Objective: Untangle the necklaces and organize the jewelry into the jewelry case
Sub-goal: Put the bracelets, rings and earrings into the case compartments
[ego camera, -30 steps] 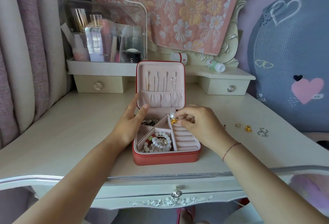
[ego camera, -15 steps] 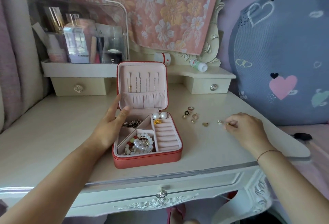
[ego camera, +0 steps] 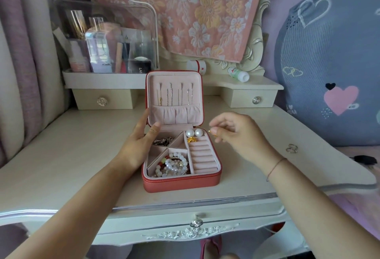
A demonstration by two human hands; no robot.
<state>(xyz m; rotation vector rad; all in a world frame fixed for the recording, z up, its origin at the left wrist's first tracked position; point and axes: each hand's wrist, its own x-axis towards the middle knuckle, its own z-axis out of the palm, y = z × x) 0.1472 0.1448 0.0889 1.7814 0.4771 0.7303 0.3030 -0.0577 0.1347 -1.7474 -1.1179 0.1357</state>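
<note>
A red jewelry case stands open on the dressing table, its lid upright with thin necklaces hung inside. Beaded bracelets fill the front left compartment, and a dark tangled piece lies in the back left one. Two pearl earrings and a gold piece sit at the top of the ring rolls. My left hand rests with straight fingers against the lid's left edge. My right hand hovers at the case's right rim, pinching a small gold earring.
A silver ring lies on the table to the right. A clear cosmetics box stands on the back left shelf; two small bottles lie on the shelf by the covered mirror. A large blue cushion leans at right.
My right hand went out to the loose pieces on the table's right and has come back to the case's right rim pinching a small gold earring. The left hand stayed at the lid.
</note>
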